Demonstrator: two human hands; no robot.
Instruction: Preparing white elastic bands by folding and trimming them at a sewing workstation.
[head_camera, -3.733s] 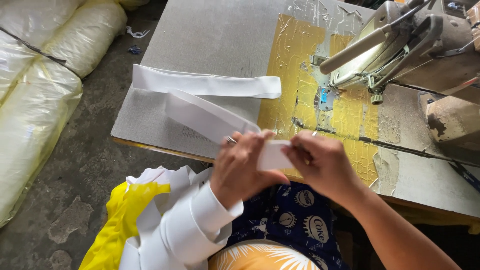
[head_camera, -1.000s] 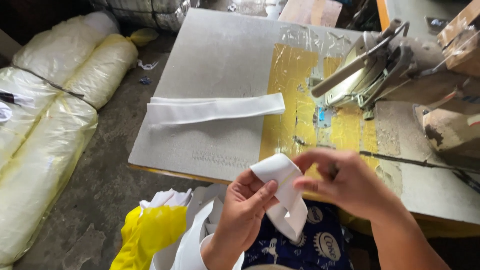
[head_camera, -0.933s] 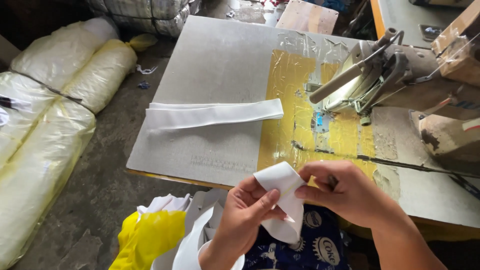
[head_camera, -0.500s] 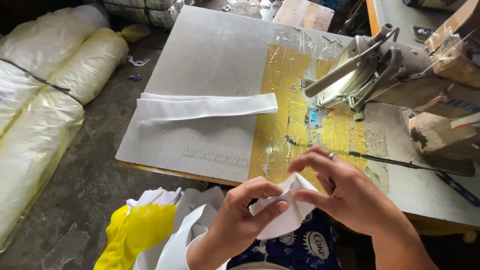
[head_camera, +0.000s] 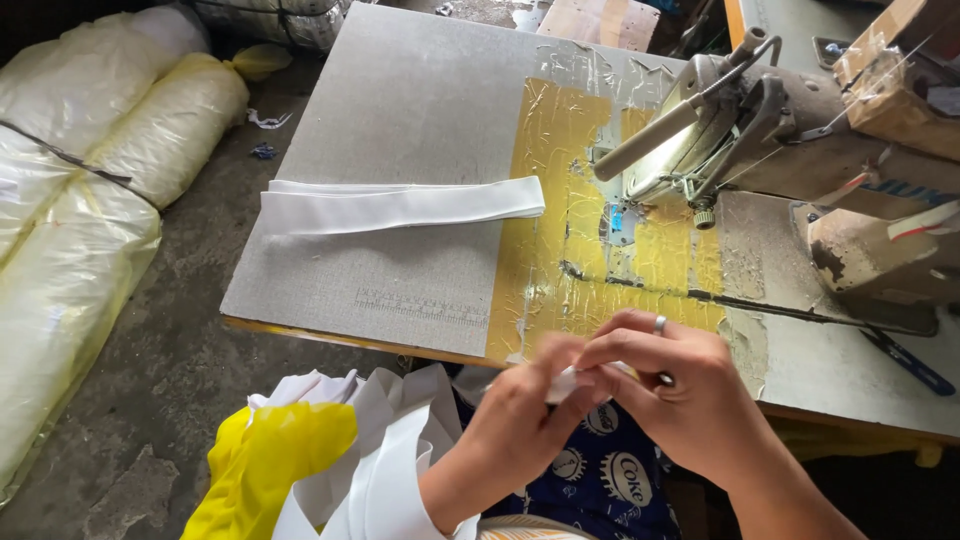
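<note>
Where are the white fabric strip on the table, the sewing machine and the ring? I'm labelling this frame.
white fabric strip (head_camera: 400, 205): head view, middle of the band.
sewing machine (head_camera: 790, 120): head view, grey head casting.
ring (head_camera: 659, 324): head view, band on a right-hand finger.

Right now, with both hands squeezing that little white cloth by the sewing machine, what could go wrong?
The white cloth piece is mostly hidden between the left hand and right hand, pinched only by the fingers, so it might slip and drop onto the lap. The hands work close to the sewing machine; reaching forward carelessly could bring them near its needle area. The white strip lies loose on the table and could get brushed off.
</note>
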